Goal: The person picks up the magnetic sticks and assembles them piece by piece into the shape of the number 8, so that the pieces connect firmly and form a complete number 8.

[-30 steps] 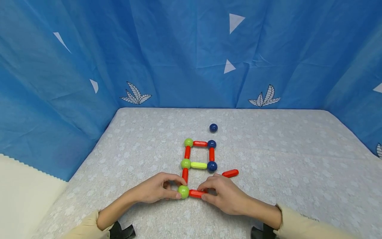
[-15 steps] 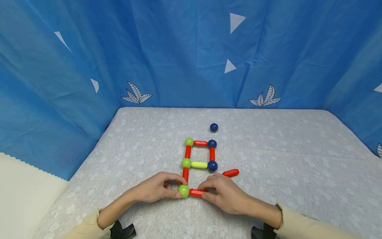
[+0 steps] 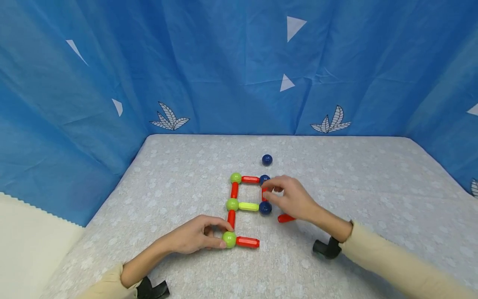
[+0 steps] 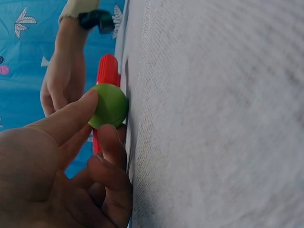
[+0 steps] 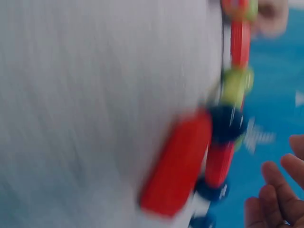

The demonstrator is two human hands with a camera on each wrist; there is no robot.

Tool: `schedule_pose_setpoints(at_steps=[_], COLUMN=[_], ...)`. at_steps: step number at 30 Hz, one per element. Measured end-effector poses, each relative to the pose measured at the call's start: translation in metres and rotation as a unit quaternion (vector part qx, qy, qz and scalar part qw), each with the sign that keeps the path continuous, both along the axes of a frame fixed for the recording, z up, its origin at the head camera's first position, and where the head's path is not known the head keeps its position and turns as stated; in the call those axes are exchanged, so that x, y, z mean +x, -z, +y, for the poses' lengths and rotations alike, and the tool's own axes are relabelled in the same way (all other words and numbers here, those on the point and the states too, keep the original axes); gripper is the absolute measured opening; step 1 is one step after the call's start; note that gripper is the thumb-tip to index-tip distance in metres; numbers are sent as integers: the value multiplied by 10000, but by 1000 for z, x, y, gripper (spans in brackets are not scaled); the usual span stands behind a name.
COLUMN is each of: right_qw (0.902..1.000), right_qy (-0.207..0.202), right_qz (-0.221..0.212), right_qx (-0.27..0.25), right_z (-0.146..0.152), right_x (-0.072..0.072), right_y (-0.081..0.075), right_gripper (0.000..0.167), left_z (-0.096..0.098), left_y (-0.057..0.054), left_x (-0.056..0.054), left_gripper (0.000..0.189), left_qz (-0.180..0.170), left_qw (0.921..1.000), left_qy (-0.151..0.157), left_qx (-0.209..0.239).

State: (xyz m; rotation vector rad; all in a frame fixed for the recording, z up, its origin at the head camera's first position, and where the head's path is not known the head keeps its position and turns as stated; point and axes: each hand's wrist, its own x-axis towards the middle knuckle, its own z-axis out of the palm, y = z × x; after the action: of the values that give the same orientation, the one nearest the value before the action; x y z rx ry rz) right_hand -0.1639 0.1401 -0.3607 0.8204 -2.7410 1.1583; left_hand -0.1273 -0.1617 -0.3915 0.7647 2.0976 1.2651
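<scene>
My left hand (image 3: 188, 236) pinches the nearest green ball (image 3: 229, 239) between thumb and fingers; the left wrist view shows the same ball (image 4: 110, 105). A red rod (image 3: 247, 242) sticks out rightward from that ball, its right end free. Another red rod (image 3: 231, 219) links it to the middle green ball (image 3: 232, 204). Beyond stands a square of rods and balls, with a yellow-green rod (image 3: 248, 207) as its near side. Over the square's right side hovers my right hand (image 3: 293, 198), fingers loosely bent and nothing seen between them. It partly hides a red rod there.
A loose red rod (image 3: 286, 218) lies right of the square, partly covered by the right wrist. At the back sits a loose dark blue ball (image 3: 267, 160). Blue cloth (image 3: 239, 66) hangs behind the table (image 3: 354, 174). The right wrist view is blurred.
My right hand has let go of the near red rod and moved up and away, toward the loose blue ball. The left hand stays on the green ball.
</scene>
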Motion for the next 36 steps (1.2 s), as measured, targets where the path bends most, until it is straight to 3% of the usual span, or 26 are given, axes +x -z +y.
schedule_pose_setpoints(at_steps=[8,16,23,36], right_qw=[9933,9864,9824,9785], right_qy=[1144,1433,1560,1654], right_qz=[-41,-352,-509,-630], right_qx=[144,721,889,1058], right_z=[15,9,5,-1], right_x=[-67,-106,-119,-120], right_y=[3,12,17,16], right_gripper=[31,39,38,33], left_z=[0,-1,-1,-1], left_y=[1,1,3,2], left_x=[1,0,-1,-1], left_gripper=[27,27,26,26], left_qz=[-68,-72,-48,-79], left_qw=[9999,9999,9998,9998], left_qy=[6,9,54,11], left_qx=[80,146,165,156])
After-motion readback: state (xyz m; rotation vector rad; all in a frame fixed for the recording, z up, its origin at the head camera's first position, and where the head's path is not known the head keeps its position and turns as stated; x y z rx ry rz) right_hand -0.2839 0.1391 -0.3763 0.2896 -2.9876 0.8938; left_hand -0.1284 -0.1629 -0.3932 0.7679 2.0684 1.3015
